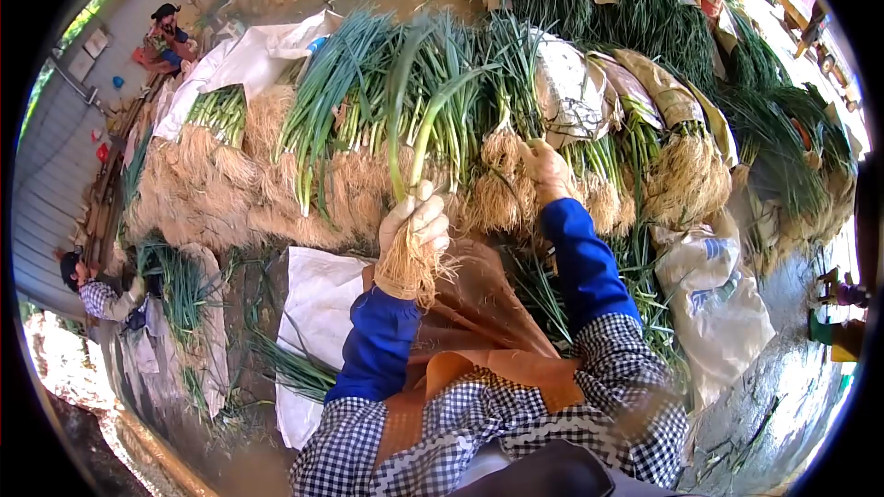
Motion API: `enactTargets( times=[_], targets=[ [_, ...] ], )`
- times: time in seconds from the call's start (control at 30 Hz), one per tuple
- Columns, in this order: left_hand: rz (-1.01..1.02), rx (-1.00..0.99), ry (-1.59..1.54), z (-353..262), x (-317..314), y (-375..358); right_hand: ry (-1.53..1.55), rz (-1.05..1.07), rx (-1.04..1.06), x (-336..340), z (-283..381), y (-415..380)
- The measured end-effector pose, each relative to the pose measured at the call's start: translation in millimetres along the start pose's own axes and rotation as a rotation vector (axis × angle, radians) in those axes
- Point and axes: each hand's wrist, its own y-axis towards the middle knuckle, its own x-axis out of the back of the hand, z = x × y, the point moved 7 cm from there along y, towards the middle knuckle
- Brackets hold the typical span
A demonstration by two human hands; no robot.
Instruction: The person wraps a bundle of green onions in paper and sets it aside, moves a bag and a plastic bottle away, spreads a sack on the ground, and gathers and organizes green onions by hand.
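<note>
My left hand [416, 221] is closed around the lower stem of a leek [422, 143], which stands upright with its green leaves pointing away from me. Its stringy tan roots [405, 267] hang below my fist over the wrist. My right hand [547, 170] reaches into the heap of leeks [368, 120], fingers bent against the pale stems near a root clump [502, 179]. Its fingertips are partly hidden among the stems, so what they grip is not clear. The heap lies with roots toward me and leaves away.
White sacking [244, 55] and a woven sack [564, 92] cover parts of the heap. More leeks [635, 9] are piled behind. A brown apron [470, 294] covers my lap, with a white sack [714, 290] to the right. Other people [101, 290] sit at the left.
</note>
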Motion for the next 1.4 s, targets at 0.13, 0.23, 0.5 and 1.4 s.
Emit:
enactTargets(
  times=[0.13,0.23,0.5,1.4],
  targets=[
    [-0.419,0.029,0.191,25,90,-15,-0.327,0.227,-0.109,-41,21,39],
    [-0.478,0.081,0.046,52,140,-35,-0.398,0.242,-0.048,-48,14,54],
    [-0.814,0.039,0.273,48,110,-48,-0.004,0.320,0.256,43,-18,-92],
    [-0.860,0.036,0.628,146,170,-67,0.025,-0.034,0.039,-16,-48,-79]
  ],
)
